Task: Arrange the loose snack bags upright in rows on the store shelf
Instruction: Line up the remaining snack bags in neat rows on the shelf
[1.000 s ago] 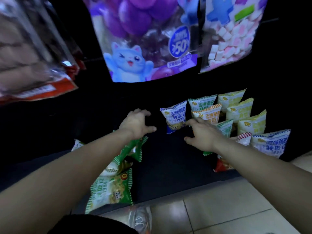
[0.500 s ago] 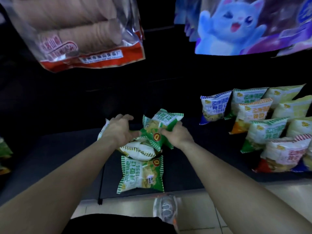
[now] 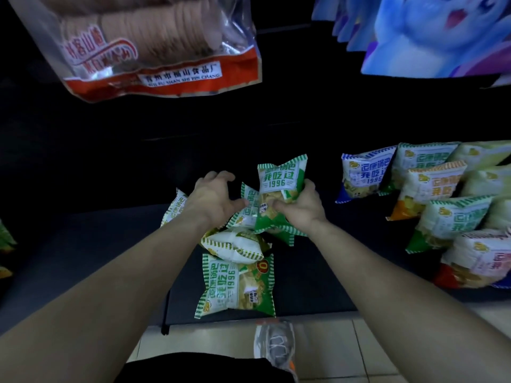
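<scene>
Now the right hand (image 3: 302, 208) grips a green bag (image 3: 280, 189) (upright) — shelf (image 3: 318, 283) below.

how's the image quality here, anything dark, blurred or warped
Head view: the shelf and its back are very dark, nearly black; the hanging cat-print bag at top right is soft and out of focus; wide-angle distortion stretches both forearms toward the lower corners; print on the green bag in the right hand stays readable; the left hand looks sharp.
</scene>
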A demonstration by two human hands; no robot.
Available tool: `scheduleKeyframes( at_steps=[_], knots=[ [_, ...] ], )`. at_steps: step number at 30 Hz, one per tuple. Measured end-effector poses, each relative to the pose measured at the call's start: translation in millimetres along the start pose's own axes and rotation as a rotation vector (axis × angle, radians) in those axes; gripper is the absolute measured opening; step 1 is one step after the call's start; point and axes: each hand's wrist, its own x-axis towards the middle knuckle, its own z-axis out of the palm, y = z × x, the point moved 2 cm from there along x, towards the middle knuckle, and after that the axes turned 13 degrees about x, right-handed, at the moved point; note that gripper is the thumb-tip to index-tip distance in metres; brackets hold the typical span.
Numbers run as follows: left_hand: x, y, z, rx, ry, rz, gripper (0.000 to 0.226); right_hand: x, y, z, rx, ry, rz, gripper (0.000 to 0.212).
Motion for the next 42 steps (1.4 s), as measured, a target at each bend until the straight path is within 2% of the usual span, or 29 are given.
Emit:
scheduleKeyframes(
  at_steps=[3,7,10,13,16,19,22,26,31,38,42],
  knots=[
    [-3.3,20.5,-6.6,-0.035,0.024,0.056,0.078,-15.0,-18.1,-47.8,-0.212,-0.038,-0.125,0.113],
    [-13.7,69.6,-15.7,-0.128,0.035,0.218,0.100,-50.4,-44.7,-121.6,-0.404,-0.159,-0.265,0.111],
    [-24.6,112.1,-17.2,-0.204,-0.053,0.367,0.113,-77.5,-59.5,-166.8,-0.475,-0.265,-0.298,0.110],
    [-34.6,145.2,-9.1,-0.304,-0.201,0.425,0.111,-98.9,-65.1,-194.7,-0.504,-0.311,-0.339,0.110],
    [-33.1,170.9,-1.2,-0.330,-0.231,0.422,0.103,-110.1,-56.2,-215.6,-0.542,-0.275,-0.366,0.110],
    [-24.7,195.3,3.4,-0.240,-0.168,0.399,0.101,-109.6,-39.3,-238.4,-0.664,-0.180,-0.324,0.108],
    [-9.1,220.1,12.7,-0.071,-0.096,0.364,0.105,-103.2,-19.9,-262.5,-0.739,-0.161,-0.196,0.093],
    [22.1,253.3,33.0,0.210,-0.023,0.324,0.107,-98.7,7.0,-284.5,-0.897,-0.200,-0.095,0.078],
    [59.5,278.5,64.6,0.439,0.101,0.313,0.093,-90.2,31.2,-297.5,-0.942,-0.255,-0.019,0.075],
    [85.9,288.7,102.3,0.490,-0.009,0.292,0.093,-83.9,44.5,-302.2,-0.972,-0.291,-0.017,0.076],
    [87.6,296.8,109.1,0.535,0.014,0.305,0.088,-81.9,45.5,-302.0,-0.965,-0.295,-0.027,0.074]
  ],
)
